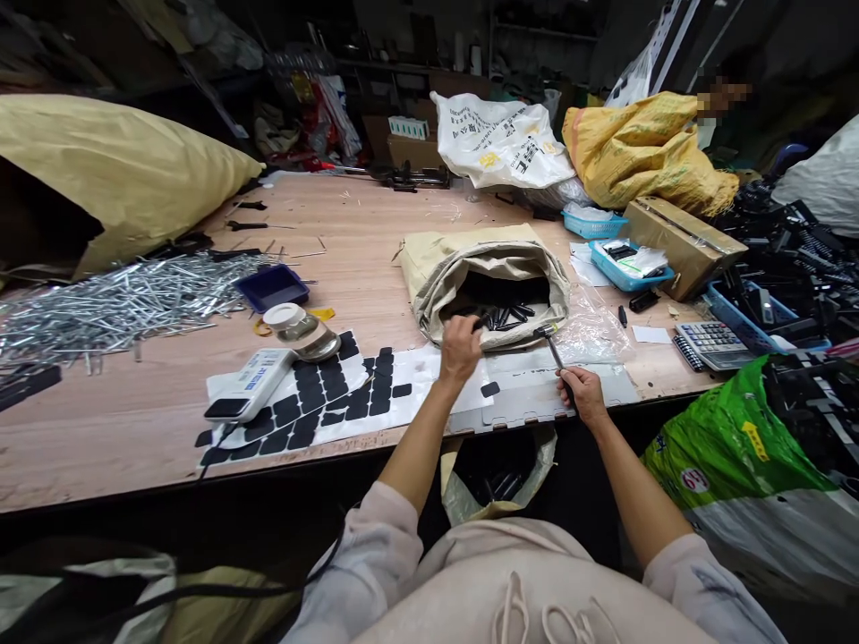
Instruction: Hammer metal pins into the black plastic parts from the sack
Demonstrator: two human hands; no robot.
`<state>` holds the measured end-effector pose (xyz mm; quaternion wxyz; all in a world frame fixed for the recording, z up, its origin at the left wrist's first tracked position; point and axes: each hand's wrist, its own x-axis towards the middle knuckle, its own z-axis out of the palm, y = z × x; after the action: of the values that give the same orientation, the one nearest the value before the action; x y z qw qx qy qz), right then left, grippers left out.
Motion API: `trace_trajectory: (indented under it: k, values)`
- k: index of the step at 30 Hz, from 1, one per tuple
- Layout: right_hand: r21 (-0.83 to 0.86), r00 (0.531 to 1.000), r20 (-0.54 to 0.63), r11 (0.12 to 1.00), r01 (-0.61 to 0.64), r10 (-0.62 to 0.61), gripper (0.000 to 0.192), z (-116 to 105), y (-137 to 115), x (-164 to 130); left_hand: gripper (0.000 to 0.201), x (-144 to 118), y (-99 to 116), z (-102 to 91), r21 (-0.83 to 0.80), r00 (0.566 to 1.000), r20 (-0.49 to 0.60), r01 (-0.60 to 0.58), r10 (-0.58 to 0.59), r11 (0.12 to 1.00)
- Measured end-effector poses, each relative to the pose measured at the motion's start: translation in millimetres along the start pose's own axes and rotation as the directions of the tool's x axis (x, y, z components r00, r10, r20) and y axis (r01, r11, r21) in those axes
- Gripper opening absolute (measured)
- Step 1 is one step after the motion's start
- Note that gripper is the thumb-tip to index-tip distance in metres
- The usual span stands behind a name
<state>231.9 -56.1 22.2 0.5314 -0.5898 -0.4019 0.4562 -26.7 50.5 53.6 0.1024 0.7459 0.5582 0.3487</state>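
A beige woven sack [429,268] lies on its side on the bench, its mouth toward me, with several glossy black pieces [514,317] inside. At the left of that mouth is my left hand [461,347], its fingers closed on a black piece [481,322] that they partly cover. My right hand [582,394] is wrapped round the dark handle of a small hammer [557,354]. The hammer's head points up and left, close to the sack's right lower rim. White sheets with black adhesive pads [379,385] lie left of my left forearm.
Left are a pile of metal rods [134,300], a dark blue tray [272,288], a glass jar [301,331] and a white power bank-like device [251,385]. Right are a calculator [715,342], blue baskets [627,266] and a cardboard box [684,241]. An open sack [460,492] hangs below the edge.
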Motion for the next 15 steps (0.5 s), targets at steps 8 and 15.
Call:
trace_trajectory:
  k: [8,15]
  values:
    - [-0.024,0.998,-0.049,0.999,0.047,-0.048,0.036,0,5,-3,0.025,-56,22,48.0,-0.101,0.958,0.269,-0.078,0.103,0.992]
    - [-0.325,0.988,-0.077,0.94,0.104,-0.136,0.033,-2,1,-15,0.021,-51,15,51.0,-0.185,0.967,0.253,0.011,0.037,0.983]
